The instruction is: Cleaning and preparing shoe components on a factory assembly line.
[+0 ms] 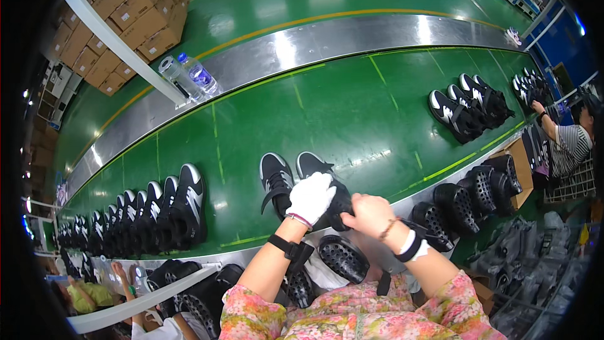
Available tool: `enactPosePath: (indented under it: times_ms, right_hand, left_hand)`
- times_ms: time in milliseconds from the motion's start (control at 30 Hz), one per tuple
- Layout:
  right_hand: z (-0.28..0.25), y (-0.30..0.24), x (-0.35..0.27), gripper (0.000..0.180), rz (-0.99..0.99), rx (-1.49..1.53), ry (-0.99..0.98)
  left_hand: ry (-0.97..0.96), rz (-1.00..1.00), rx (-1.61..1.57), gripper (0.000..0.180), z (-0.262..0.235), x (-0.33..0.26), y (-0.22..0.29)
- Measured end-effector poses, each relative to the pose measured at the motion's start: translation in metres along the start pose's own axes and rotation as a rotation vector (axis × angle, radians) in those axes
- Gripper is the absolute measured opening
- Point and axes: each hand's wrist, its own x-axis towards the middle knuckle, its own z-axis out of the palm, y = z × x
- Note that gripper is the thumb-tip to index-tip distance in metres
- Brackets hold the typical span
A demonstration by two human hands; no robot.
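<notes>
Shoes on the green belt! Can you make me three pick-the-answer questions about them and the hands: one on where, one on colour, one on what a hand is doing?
1. Where is the bottle?
A. On the metal strip beyond the belt
B. Inside a shoe
C. In the right hand

2. What colour is the glove on the left hand?
A. Red
B. White
C. Blue

3. What is the right hand doing?
A. Waving in the air
B. Lying flat on the floor
C. Closed at the near end of a black shoe

Answers:
1 A, the bottle stands on the shiny strip beside a can.
2 B, the glove is plainly white.
3 C, the bare fingers are curled at the shoe's near end, with the gloved hand resting on top of it.
</notes>
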Motion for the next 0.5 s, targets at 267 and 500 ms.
enactPosePath:
  times_ms: [267,500]
  right_hand:
    - [0.093,-0.034,0.040,0.037,0.106,-0.217,0.331]
    - [0.080,-0.030,0.018,0.051,0.253,0.121,0.293]
  left_hand:
    - [0.120,0.025,-0.115,0.024,0.014,-0.014,-0.021]
    - [0.188,0.029,-0.169,0.026,0.008,-0.026,-0.026]
